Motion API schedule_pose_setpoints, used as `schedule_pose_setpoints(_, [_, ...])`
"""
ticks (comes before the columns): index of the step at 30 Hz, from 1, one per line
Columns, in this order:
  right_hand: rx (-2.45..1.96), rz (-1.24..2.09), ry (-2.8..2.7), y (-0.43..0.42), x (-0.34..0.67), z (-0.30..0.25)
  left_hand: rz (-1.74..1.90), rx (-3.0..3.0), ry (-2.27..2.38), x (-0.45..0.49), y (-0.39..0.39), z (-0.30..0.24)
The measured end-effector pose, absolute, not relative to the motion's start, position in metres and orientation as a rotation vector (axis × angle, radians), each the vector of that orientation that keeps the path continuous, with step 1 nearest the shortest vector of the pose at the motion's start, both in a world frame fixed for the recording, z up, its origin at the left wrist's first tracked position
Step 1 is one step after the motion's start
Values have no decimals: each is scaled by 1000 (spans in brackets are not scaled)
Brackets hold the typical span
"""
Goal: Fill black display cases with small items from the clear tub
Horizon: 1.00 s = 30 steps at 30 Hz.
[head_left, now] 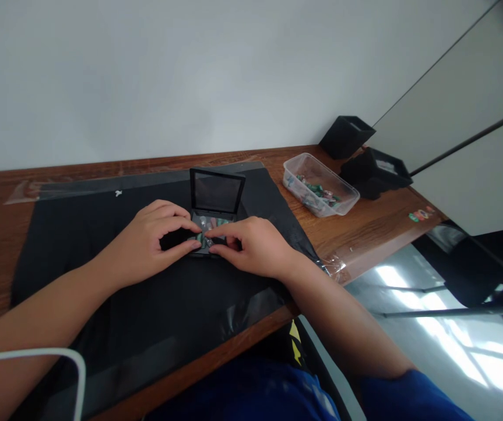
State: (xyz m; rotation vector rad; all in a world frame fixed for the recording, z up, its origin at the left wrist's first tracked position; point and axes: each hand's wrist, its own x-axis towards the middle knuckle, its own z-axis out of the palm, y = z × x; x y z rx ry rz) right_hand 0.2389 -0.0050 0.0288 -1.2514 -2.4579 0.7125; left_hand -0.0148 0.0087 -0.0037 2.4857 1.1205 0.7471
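A small piece [205, 238] is pinched by left hand [152, 244] and right hand [254, 247] together, over the open box [216, 194] beneath them; a delicate touch is called for.

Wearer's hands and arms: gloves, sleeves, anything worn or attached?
Both are bare: the left hand and right hand show no gloves, rings or watch, and the forearms are uncovered. A blue short sleeve ends on the right upper arm; the left arm's sleeve is out of frame. A thin white cable loops in front of the left forearm at the bottom-left corner.
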Motion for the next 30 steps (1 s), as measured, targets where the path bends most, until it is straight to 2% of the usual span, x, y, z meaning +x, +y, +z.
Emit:
schedule_pose_setpoints(24, [-1306,690,-2326,-1,243,27,728,2490,1129,-15,9,-5])
schedule_pose_setpoints(30, [-1134,665,-2167,-1,255,42,749,2487,1106,-16,10,-5])
